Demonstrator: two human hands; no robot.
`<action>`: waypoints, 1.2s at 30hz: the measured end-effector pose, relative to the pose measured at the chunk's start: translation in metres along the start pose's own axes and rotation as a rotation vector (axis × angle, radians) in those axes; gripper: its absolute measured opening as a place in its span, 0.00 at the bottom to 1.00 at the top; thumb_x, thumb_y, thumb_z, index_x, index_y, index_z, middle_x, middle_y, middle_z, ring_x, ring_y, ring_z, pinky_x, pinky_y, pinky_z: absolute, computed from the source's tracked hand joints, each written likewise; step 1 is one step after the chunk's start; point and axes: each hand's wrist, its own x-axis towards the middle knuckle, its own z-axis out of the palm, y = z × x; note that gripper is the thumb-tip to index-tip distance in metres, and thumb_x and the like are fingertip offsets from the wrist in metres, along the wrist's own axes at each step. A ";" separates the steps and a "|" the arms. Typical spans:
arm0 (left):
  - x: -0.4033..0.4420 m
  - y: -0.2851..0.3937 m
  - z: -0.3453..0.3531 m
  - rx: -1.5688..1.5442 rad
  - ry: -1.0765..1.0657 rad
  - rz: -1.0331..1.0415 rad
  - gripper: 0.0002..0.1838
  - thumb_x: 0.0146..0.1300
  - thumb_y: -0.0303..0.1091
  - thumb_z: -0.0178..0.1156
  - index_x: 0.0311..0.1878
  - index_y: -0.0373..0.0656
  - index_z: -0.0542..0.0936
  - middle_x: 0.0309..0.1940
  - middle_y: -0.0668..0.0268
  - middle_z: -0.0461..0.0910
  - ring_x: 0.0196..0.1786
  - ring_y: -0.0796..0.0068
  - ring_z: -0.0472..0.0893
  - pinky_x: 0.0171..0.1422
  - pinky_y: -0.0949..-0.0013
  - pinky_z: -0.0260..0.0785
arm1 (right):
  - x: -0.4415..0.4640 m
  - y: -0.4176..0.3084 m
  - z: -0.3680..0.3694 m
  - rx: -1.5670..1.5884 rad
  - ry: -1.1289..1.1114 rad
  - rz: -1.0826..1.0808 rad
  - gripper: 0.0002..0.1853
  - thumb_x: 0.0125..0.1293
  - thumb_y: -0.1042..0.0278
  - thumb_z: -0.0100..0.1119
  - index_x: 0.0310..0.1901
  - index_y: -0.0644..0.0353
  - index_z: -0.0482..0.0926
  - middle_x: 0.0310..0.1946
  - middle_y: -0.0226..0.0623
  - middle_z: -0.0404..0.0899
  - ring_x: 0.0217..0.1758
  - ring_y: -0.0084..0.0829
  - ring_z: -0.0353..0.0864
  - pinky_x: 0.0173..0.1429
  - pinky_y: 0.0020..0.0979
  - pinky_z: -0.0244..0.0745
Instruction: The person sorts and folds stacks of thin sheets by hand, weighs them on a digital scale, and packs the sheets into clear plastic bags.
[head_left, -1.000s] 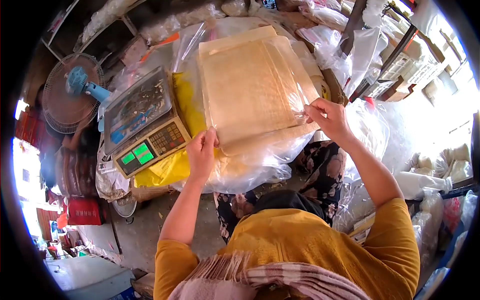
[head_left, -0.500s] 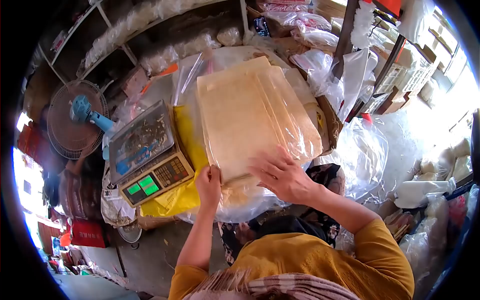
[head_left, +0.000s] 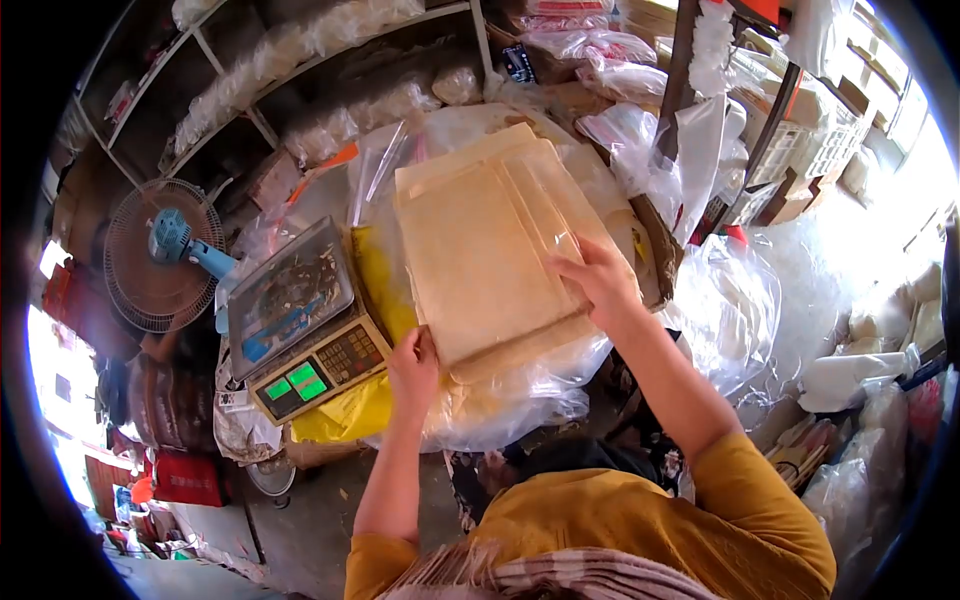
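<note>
A stack of thin, tan, slightly see-through sheets lies on plastic-covered goods in front of me, its edges a little uneven. At its lower left corner, my left hand pinches the edge between thumb and fingers. My right hand grips the right edge, the thumb on top and the other fingers partly hidden at the side. Clear plastic film is bunched under the near edge. Left of the stack, a yellow plastic bag sticks out from beneath a digital scale with lit green displays.
A blue fan stands at the left. Shelves with bagged goods run along the back. A cardboard box edge borders the stack's right side, and a large clear plastic bag sits beyond it.
My right hand has moved up and right, from sweeping over the sheets' near edge to holding their right edge. My left hand stays at the lower left corner.
</note>
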 end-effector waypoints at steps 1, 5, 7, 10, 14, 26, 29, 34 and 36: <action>0.005 -0.001 -0.007 -0.048 -0.054 -0.094 0.10 0.64 0.35 0.54 0.35 0.37 0.77 0.22 0.66 0.75 0.26 0.80 0.74 0.29 0.73 0.64 | -0.006 -0.025 0.005 -0.056 -0.035 0.172 0.41 0.56 0.72 0.65 0.68 0.62 0.53 0.59 0.41 0.67 0.61 0.29 0.66 0.60 0.27 0.64; 0.024 0.012 -0.034 -0.676 -0.118 -0.363 0.11 0.67 0.38 0.52 0.40 0.40 0.76 0.31 0.74 0.75 0.33 0.85 0.71 0.32 0.76 0.64 | -0.018 -0.046 0.009 0.212 -0.170 0.106 0.28 0.52 0.73 0.66 0.56 0.65 0.70 0.40 0.33 0.78 0.44 0.24 0.78 0.48 0.27 0.73; 0.017 0.038 -0.031 -0.989 -0.121 -0.369 0.08 0.67 0.34 0.52 0.45 0.42 0.73 0.37 0.72 0.75 0.39 0.82 0.73 0.44 0.77 0.66 | -0.041 -0.044 -0.005 0.322 -0.245 -0.070 0.31 0.51 0.75 0.65 0.59 0.64 0.67 0.42 0.33 0.77 0.45 0.26 0.77 0.49 0.28 0.73; -0.006 0.086 -0.002 -1.304 -0.068 -0.368 0.08 0.65 0.29 0.50 0.46 0.43 0.71 0.39 0.71 0.73 0.42 0.77 0.73 0.50 0.74 0.66 | -0.107 -0.048 -0.039 0.390 -0.122 -0.196 0.39 0.47 0.78 0.65 0.64 0.60 0.61 0.49 0.34 0.74 0.49 0.28 0.76 0.52 0.30 0.73; -0.048 0.128 0.061 -1.125 -0.310 -0.118 0.11 0.65 0.27 0.49 0.50 0.46 0.70 0.37 0.72 0.70 0.37 0.77 0.71 0.43 0.75 0.67 | -0.141 0.030 -0.192 0.381 -0.158 -0.179 0.41 0.44 0.72 0.65 0.63 0.67 0.58 0.40 0.36 0.75 0.37 0.25 0.78 0.41 0.29 0.76; -0.071 0.126 0.065 -0.588 -0.785 0.108 0.09 0.65 0.27 0.53 0.47 0.37 0.75 0.40 0.64 0.79 0.37 0.77 0.79 0.44 0.74 0.72 | -0.108 0.081 -0.385 0.012 0.604 0.106 0.32 0.60 0.57 0.61 0.61 0.64 0.64 0.57 0.43 0.71 0.59 0.39 0.71 0.59 0.40 0.69; -0.074 0.099 0.043 -0.610 -0.721 -0.019 0.07 0.64 0.26 0.53 0.44 0.36 0.76 0.38 0.65 0.80 0.38 0.78 0.80 0.44 0.74 0.72 | -0.066 0.048 -0.352 -0.884 0.801 -0.311 0.33 0.58 0.58 0.63 0.62 0.63 0.64 0.57 0.51 0.70 0.58 0.40 0.72 0.59 0.34 0.68; -0.084 0.066 0.026 -0.688 -0.541 -0.069 0.07 0.61 0.23 0.55 0.42 0.37 0.77 0.34 0.65 0.80 0.33 0.77 0.80 0.39 0.75 0.72 | -0.069 -0.024 -0.107 -1.362 -0.162 -0.785 0.46 0.45 0.59 0.71 0.67 0.52 0.59 0.67 0.40 0.57 0.72 0.39 0.52 0.73 0.43 0.45; -0.076 0.060 0.014 -0.538 -0.359 -0.027 0.08 0.61 0.25 0.56 0.43 0.37 0.77 0.35 0.64 0.80 0.34 0.76 0.79 0.40 0.75 0.71 | -0.067 -0.012 -0.053 -1.592 -0.537 -0.822 0.48 0.45 0.45 0.68 0.67 0.52 0.57 0.70 0.40 0.49 0.75 0.41 0.42 0.73 0.54 0.31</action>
